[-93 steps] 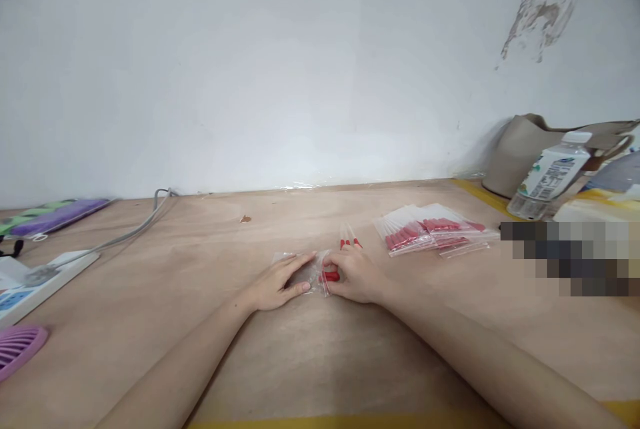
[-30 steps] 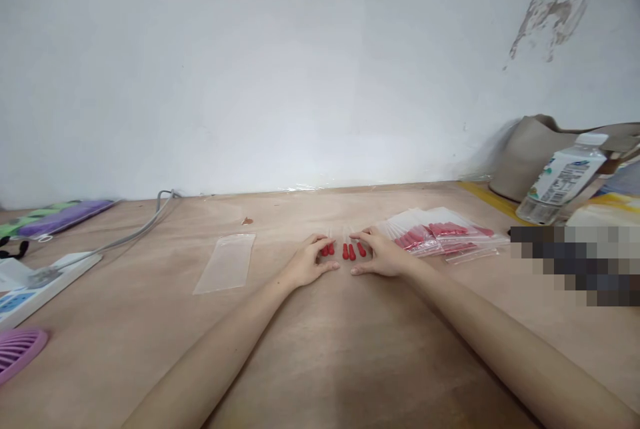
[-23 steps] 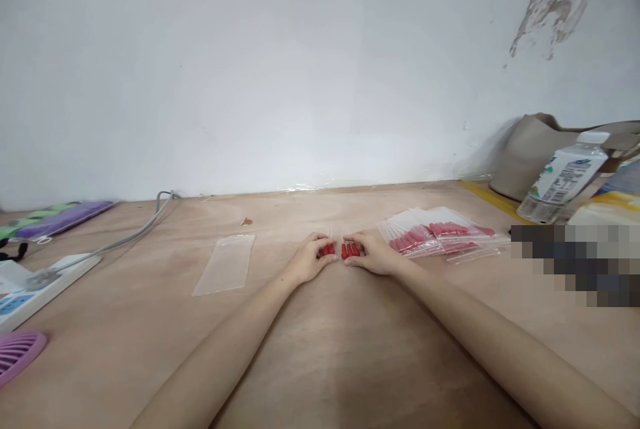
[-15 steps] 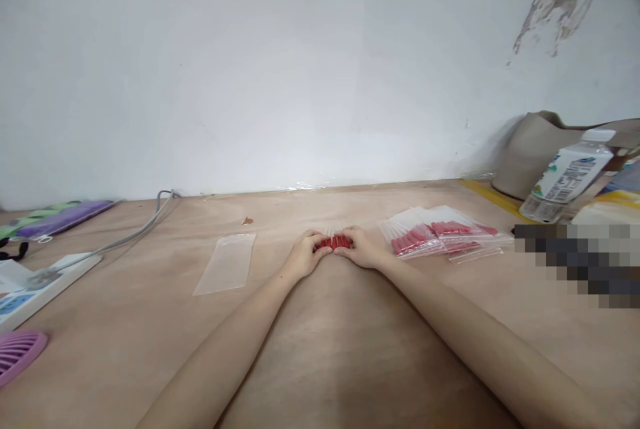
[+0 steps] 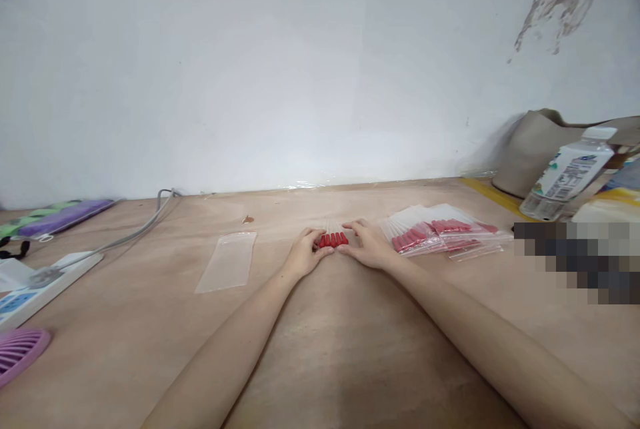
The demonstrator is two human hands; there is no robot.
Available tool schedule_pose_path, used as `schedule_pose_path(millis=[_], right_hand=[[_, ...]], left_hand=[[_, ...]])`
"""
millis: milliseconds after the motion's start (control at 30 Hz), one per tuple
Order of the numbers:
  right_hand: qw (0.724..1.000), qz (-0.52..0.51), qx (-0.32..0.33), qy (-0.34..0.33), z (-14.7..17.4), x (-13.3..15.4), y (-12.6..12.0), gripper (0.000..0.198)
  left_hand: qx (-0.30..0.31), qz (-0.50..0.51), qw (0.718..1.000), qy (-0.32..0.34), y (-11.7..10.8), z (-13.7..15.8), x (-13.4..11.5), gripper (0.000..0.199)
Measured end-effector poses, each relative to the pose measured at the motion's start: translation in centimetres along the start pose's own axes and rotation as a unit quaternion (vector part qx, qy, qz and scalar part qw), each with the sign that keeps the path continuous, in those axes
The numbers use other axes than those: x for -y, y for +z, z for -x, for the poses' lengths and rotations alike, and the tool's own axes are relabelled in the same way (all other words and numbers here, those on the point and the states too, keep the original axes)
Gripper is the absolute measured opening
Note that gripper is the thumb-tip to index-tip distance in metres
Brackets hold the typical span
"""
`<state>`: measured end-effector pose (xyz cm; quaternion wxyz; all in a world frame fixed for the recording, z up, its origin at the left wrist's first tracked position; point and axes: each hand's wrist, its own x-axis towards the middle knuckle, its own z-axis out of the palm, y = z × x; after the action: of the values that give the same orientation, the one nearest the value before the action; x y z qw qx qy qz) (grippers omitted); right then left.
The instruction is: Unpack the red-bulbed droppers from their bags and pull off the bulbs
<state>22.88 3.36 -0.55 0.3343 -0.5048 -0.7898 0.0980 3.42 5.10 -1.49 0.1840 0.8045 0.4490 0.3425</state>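
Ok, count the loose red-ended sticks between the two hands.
5 red-ended sticks, side by side: one at the left hand, three in the middle, one nearest the right hand. The left hand may hide more.

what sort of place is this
Likely a makeshift work table indoors: loose red-ended tubes, clear bags with similar red ends inside and a power strip lie on it.

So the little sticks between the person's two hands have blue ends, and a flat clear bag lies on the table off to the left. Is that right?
Not quite: the little sticks are red-ended, not blue, as the head view shows. They do lie between the left hand and right hand, with a flat clear bag off to the left.
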Motion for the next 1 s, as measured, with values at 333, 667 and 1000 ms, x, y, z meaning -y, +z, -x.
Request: schedule_pose_path(millis=[333, 667, 1000], right_hand=[[0.935, 0.334, 0.067, -0.098, 5.7, -2.5, -9.2, 0.025], [0.941, 0.274, 0.046, -0.191, 7.2, -0.5, -6.2, 0.026], [0.979, -0.157, 0.112, 0.071, 5.5, 6.0, -1.0, 0.024]], left_hand=[[-0.016, -0.027, 0.999, -0.012, 0.2, 0.2, 0.2, 0.049], [-0.043, -0.122, 0.985, 0.114, -1.1, 3.3, -2.1, 0.036], [0.041, -0.042, 0.996, 0.06, -2.2, 6.3, -2.8, 0.028]])
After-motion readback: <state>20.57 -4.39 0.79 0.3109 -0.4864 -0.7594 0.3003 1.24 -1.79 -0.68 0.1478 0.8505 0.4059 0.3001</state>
